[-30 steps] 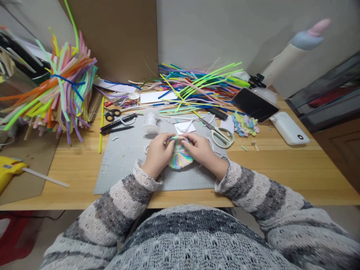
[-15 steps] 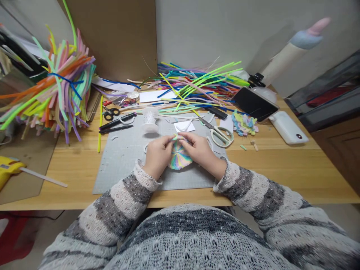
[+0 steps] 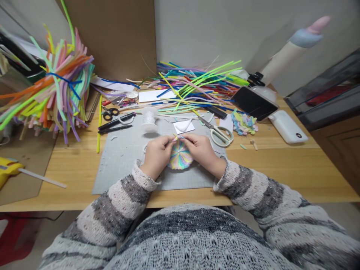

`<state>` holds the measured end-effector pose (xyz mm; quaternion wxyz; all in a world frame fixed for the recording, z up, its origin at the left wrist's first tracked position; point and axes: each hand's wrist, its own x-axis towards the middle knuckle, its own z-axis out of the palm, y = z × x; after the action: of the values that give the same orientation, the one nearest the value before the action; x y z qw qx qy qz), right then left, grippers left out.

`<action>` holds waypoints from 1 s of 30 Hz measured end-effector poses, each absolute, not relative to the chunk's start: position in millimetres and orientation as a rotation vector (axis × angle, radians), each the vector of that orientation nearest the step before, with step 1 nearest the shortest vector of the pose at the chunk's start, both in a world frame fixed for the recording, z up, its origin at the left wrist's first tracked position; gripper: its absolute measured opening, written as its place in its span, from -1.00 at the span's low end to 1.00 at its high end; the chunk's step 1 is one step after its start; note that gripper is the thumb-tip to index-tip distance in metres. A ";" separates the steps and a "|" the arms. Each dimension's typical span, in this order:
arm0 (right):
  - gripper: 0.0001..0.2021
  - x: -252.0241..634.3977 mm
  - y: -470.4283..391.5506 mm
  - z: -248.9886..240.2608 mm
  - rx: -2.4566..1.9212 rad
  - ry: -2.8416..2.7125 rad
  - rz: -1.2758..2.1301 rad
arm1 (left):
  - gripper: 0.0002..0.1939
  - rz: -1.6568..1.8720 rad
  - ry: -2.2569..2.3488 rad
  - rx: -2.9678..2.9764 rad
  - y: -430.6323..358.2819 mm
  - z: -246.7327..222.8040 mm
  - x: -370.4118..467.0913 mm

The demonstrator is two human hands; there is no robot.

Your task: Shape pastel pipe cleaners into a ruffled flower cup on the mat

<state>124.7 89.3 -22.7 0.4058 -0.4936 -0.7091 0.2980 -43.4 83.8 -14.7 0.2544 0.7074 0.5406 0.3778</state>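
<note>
Between my hands is a round disc of pastel pipe cleaners [image 3: 180, 158], its yellow, pink, blue and mint stripes spreading from the centre. My left hand [image 3: 159, 152] pinches its far edge from the left. From the right, my right hand [image 3: 201, 148] grips the same edge with thumb and forefinger. A short yellow end pokes up between the fingertips. Beneath lies a grey cutting mat [image 3: 118, 165]. Just beyond my hands are a small white card [image 3: 184, 126] with a white curved strip on it and a spool of clear thread [image 3: 149, 120].
White-handled scissors [image 3: 221, 135] and a pile of pastel twisted pieces [image 3: 244, 123] lie to the right, near a phone [image 3: 254, 104] and a white power bank [image 3: 289, 127]. Loose pipe cleaners [image 3: 197, 84] heap at the back. At left are a large bundle [image 3: 62, 82] and a yellow glue gun [image 3: 9, 170].
The disc has turned slightly and tilted so more of its face shows. My fingertips have shifted a little along its far edge, both hands still pinching.
</note>
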 end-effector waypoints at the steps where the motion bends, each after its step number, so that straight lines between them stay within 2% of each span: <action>1: -0.79 124.6 89.4 -22.5 -1.242 -1.791 0.741 | -0.83 1.034 1.465 1.916 83.5 -14.7 -43.3; 9: -0.84 126.4 91.7 -23.8 -1.339 -1.761 0.755 | -0.82 1.141 1.554 1.895 82.5 -12.3 -43.6; 13: -0.87 127.2 90.6 -22.5 -1.296 -1.816 0.752 | -0.76 1.100 1.429 2.033 83.7 -11.4 -43.5; 17: -0.86 127.3 87.9 -17.8 -1.235 -1.892 0.724 | -0.83 1.037 1.376 2.072 85.4 -13.2 -44.3; 22: -0.85 128.9 86.4 -14.5 -1.189 -1.909 0.772 | -0.79 1.038 1.309 2.084 84.0 -10.4 -45.3; 30: -0.87 124.5 85.1 -14.5 -1.194 -1.868 0.822 | -0.85 0.970 1.338 1.969 80.8 -3.9 -44.0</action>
<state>124.5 85.1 -14.5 0.3787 -0.4674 -0.7312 0.3217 -44.0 80.8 -3.9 0.2815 0.7350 0.4995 0.3619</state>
